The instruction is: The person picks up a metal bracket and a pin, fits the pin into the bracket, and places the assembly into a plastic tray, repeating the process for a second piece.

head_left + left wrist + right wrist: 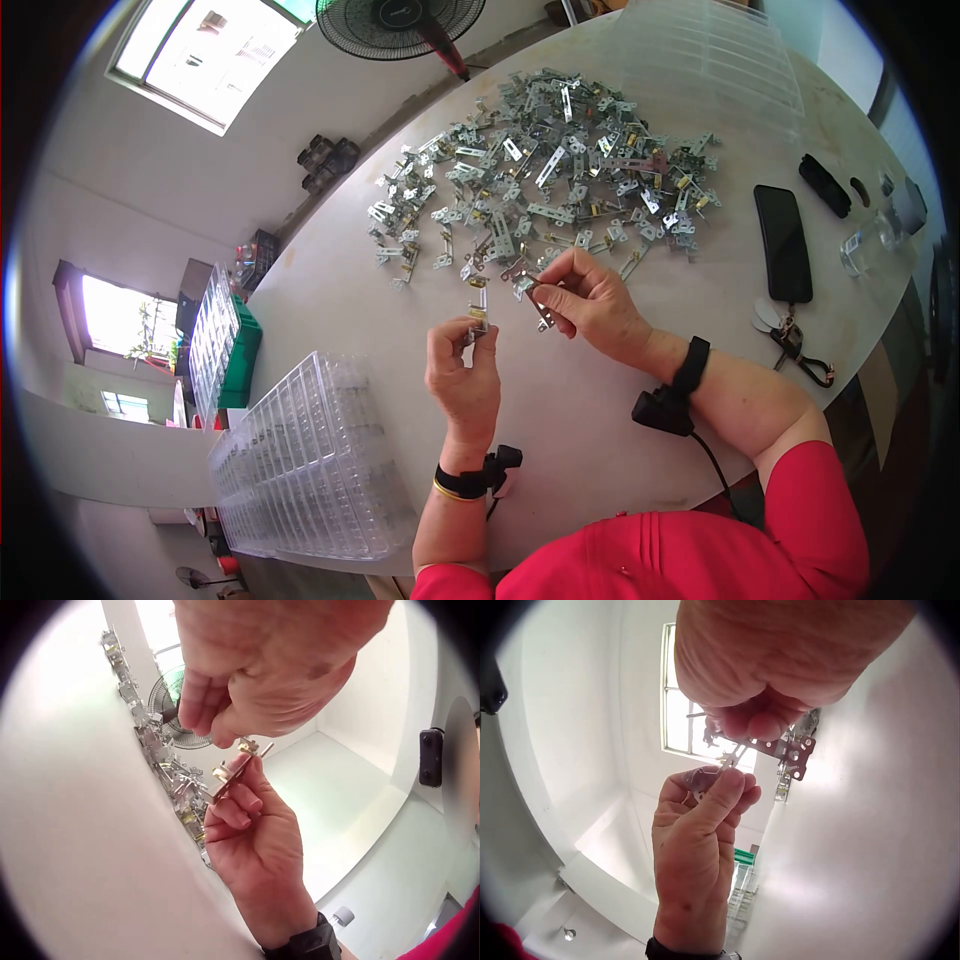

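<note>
Upright in the head view, the left hand (465, 385) pinches a small metal bracket with brass-coloured parts (479, 300) between thumb and curled fingers. To its right, the right hand (595, 308) grips another metal bracket (545, 317) between thumb and index finger. The two hands are apart, with the brackets close together. In the left wrist view the right hand (259, 844) holds its bracket (234, 778) below the left hand (277, 667). The right wrist view has the left hand (694, 862) around its bracket (731, 761); the right hand (780, 660) partly hides its own piece.
A wide heap of metal brackets (553, 165) lies beyond the hands. Clear plastic trays (300, 460) are stacked at the left, near a green crate (240, 355). A phone (782, 243), keys (790, 340) and a black case (825, 186) lie at the right. A fan (400, 15) stands behind the table.
</note>
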Tool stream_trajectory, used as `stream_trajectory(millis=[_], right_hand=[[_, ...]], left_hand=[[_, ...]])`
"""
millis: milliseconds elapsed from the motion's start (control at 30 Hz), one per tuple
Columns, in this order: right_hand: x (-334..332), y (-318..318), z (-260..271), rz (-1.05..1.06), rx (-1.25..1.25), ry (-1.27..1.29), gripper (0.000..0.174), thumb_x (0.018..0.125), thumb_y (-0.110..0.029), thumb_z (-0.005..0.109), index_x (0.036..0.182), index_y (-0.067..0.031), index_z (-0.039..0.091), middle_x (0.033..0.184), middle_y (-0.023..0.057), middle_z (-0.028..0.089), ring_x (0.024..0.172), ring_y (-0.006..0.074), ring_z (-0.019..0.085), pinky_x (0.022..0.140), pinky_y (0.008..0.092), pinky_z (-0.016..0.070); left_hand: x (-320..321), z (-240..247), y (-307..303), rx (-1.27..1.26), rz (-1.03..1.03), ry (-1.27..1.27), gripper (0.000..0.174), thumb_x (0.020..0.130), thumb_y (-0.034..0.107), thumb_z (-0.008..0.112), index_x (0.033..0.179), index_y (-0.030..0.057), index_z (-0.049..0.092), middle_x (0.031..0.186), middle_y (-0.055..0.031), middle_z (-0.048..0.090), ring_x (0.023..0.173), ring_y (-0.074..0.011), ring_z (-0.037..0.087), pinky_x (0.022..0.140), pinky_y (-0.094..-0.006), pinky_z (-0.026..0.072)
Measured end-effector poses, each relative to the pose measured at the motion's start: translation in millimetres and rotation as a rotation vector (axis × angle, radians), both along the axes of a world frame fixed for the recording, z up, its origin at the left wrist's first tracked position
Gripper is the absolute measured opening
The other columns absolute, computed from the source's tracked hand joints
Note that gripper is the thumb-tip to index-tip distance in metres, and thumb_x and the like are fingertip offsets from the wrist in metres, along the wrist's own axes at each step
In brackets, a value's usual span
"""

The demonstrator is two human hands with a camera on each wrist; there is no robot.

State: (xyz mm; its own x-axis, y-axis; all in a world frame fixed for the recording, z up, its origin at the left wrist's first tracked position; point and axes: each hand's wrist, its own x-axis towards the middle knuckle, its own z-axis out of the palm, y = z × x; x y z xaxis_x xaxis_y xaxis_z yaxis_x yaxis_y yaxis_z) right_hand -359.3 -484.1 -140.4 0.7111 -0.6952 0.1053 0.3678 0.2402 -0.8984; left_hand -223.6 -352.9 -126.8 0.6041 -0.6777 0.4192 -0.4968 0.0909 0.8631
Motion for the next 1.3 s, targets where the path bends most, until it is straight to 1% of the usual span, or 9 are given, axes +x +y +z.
stream_trajectory(millis=[200,267,467,700,1000,1100,1200,1267,1300], right_hand=[[6,0,-10,-0.005,-0.071,0.087,0.010,0.095,-0.009,0.065,0.099,-0.0069,0.057,0.080,-0.0003,0.059,0.061,0.0048,0.055,0.050,0.0211,0.0443],[9,-2,-19,-0.239,-0.497,0.120,0.008,0.095,-0.009,0.065,0.099,-0.0078,0.057,0.086,-0.0010,0.059,0.064,0.0046,0.055,0.054,0.0210,0.0458],[8,-2,-11,-0.046,-0.007,-0.022,0.012,0.098,-0.016,0.062,0.104,-0.0080,0.055,0.087,-0.0001,0.059,0.066,0.0069,0.058,0.055,0.0217,0.0475],[4,-6,-10,0.046,0.025,-0.095,0.016,0.101,-0.018,0.058,0.113,-0.0091,0.051,0.103,0.0073,0.066,0.069,0.0093,0.064,0.056,0.0224,0.0505],[0,-1,0,0.052,-0.073,0.076,0.009,0.099,-0.012,0.059,0.104,-0.0047,0.055,0.085,0.0036,0.063,0.050,0.0049,0.050,0.041,0.0214,0.0400],[1,2,1,0.018,-0.051,0.104,0.009,0.099,-0.011,0.059,0.104,-0.0042,0.055,0.082,0.0025,0.061,0.049,0.0047,0.049,0.041,0.0212,0.0395],[1,1,2,-0.005,-0.019,0.114,0.010,0.099,-0.011,0.059,0.104,-0.0040,0.054,0.081,0.0022,0.061,0.049,0.0045,0.049,0.041,0.0210,0.0398],[1,1,1,-0.013,-0.027,0.148,0.011,0.099,-0.012,0.059,0.103,-0.0037,0.054,0.082,0.0021,0.061,0.049,0.0043,0.049,0.042,0.0209,0.0402],[2,1,-1,-0.008,-0.027,0.145,0.011,0.099,-0.012,0.059,0.103,-0.0037,0.054,0.082,0.0021,0.061,0.049,0.0043,0.049,0.042,0.0209,0.0402]], left_hand=[[4,3,2,-0.023,-0.010,0.105,0.021,0.087,-0.007,0.070,0.100,0.0037,0.057,0.097,-0.0022,0.063,0.089,-0.0086,0.060,0.081,-0.0231,0.0502],[3,3,2,-0.028,-0.018,0.162,0.022,0.086,-0.006,0.070,0.100,0.0044,0.057,0.094,-0.0017,0.064,0.087,-0.0075,0.060,0.079,-0.0223,0.0499],[-1,17,5,0.006,-0.157,0.449,0.018,0.089,-0.006,0.066,0.101,0.0037,0.057,0.090,-0.0058,0.065,0.083,-0.0137,0.064,0.078,-0.0282,0.0516],[10,12,9,-0.006,-0.458,0.824,0.016,0.091,0.000,0.066,0.103,0.0020,0.057,0.091,-0.0091,0.067,0.084,-0.0193,0.066,0.079,-0.0320,0.0520],[12,12,9,0.049,-0.399,0.879,0.013,0.095,0.008,0.061,0.106,0.0017,0.057,0.095,-0.0089,0.067,0.085,-0.0216,0.067,0.081,-0.0345,0.0510],[6,15,8,0.126,-0.252,0.725,0.016,0.096,0.008,0.061,0.109,0.0003,0.056,0.103,-0.0103,0.065,0.093,-0.0199,0.065,0.083,-0.0333,0.0499],[0,17,8,0.127,-0.047,0.321,0.025,0.092,0.008,0.066,0.113,0.0000,0.056,0.112,-0.0128,0.062,0.101,-0.0221,0.062,0.087,-0.0350,0.0489],[-5,28,9,0.189,0.102,-0.516,0.036,0.086,0.008,0.071,0.118,0.0000,0.055,0.119,-0.0176,0.059,0.111,-0.0301,0.059,0.094,-0.0399,0.0478],[-7,29,8,0.169,0.075,-0.632,0.040,0.082,0.009,0.073,0.118,0.0015,0.056,0.118,-0.0162,0.060,0.115,-0.0344,0.057,0.101,-0.0444,0.0428]])
